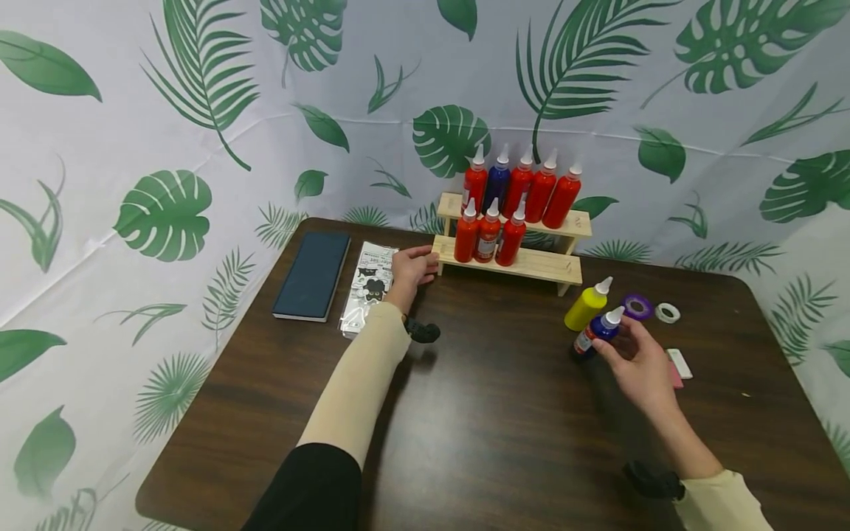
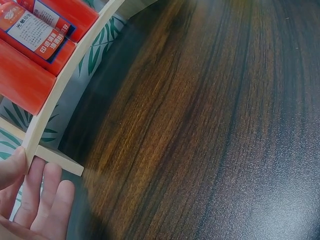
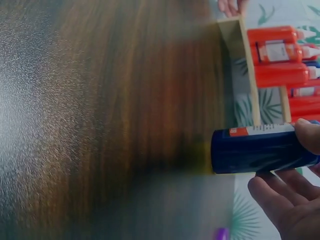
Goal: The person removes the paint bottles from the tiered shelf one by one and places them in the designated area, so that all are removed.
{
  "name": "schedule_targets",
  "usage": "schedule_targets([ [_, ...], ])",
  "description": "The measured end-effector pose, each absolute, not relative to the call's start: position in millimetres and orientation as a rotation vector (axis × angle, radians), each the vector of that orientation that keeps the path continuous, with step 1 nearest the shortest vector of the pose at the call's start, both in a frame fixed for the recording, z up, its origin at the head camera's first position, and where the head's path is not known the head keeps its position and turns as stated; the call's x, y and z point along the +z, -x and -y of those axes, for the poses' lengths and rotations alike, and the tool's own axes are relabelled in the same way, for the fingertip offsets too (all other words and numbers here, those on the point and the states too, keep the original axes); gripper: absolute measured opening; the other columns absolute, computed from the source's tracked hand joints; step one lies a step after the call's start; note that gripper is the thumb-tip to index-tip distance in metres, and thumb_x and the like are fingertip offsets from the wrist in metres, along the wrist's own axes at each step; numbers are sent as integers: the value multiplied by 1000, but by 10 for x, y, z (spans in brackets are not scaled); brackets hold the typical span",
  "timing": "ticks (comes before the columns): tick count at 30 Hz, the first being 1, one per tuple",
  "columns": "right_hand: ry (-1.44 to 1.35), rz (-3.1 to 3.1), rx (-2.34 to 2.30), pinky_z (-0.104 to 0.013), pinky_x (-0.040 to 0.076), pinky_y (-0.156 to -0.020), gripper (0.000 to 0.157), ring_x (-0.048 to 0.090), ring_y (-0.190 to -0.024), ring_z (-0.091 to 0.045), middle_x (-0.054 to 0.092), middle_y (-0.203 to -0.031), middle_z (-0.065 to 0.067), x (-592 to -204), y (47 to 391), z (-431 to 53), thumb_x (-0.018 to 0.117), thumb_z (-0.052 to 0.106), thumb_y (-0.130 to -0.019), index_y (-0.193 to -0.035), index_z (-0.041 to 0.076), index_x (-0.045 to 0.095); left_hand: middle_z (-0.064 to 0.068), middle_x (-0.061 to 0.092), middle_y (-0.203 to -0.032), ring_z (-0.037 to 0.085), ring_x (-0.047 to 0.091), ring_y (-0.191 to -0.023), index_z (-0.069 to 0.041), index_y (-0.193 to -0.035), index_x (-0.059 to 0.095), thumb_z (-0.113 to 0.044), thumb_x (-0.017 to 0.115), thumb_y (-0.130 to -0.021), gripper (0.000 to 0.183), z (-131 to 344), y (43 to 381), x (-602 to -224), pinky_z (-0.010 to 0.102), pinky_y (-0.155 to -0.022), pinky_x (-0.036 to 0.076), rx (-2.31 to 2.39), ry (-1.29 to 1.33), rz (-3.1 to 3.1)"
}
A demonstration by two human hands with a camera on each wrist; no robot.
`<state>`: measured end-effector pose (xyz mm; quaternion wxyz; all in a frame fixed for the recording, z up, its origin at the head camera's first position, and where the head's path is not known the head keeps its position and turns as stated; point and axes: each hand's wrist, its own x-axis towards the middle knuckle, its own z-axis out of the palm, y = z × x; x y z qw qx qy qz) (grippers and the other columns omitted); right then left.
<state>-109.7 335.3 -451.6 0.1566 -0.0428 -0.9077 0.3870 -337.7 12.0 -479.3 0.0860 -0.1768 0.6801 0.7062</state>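
Note:
My right hand (image 1: 643, 369) grips a dark blue squeeze bottle (image 1: 593, 338) with a white nozzle cap between thumb and fingers. The bottle tilts a little, low over the table's right side, with its nozzle toward the back right. Just behind it stands a yellow squeeze bottle (image 1: 586, 308). At the left end of a two-step wooden rack (image 1: 541, 265), my left hand (image 1: 413, 271) pinches the lower shelf's edge between thumb and fingers (image 2: 50, 192). On that shelf, three red bottles (image 1: 488, 237) stand at the left; the upper step bears several red bottles and one blue bottle (image 1: 498, 181).
A dark blue notebook (image 1: 312, 274) and a cat-patterned packet (image 1: 367, 284) lie at the left. Right of the yellow bottle are a purple tape roll (image 1: 637, 306), a white tape roll (image 1: 667, 313) and a small white block (image 1: 680, 363). A leaf-print cloth (image 1: 372, 88) hangs behind the table.

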Motion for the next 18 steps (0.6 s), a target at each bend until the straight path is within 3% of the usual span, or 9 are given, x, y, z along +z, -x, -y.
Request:
schedule_targets([
  [4, 167, 2611, 1109, -26, 53, -84, 50, 60, -105, -40, 58, -121, -26, -4586, 1136, -3358, 69, 19, -90, -129, -4, 48, 7, 74, -91, 23, 72, -84, -12, -107, 73, -14, 76, -83, 23, -129, 3397, -4802, 32, -67, 59, 2103, 541, -2027],
  [9, 190, 2622, 1090, -45, 49, -85, 50, 60, -107, -41, 57, -124, -27, -4654, 1167, -3368, 68, 18, -90, -130, -4, 47, 8, 74, -88, 24, 72, -83, -11, -105, 73, -12, 75, -84, 22, -135, 3411, -4819, 29, -59, 58, 2113, 527, -2028],
  [18, 214, 2648, 1100, -50, 47, -87, 56, 59, -108, -44, 54, -126, -30, -4646, 1157, -3413, 66, 22, -92, -135, -5, 44, 9, 74, -93, 28, 71, -89, -10, -108, 72, -12, 73, -85, 23, -139, 3356, -4806, 36, -70, 59, 2146, 466, -2019],
])
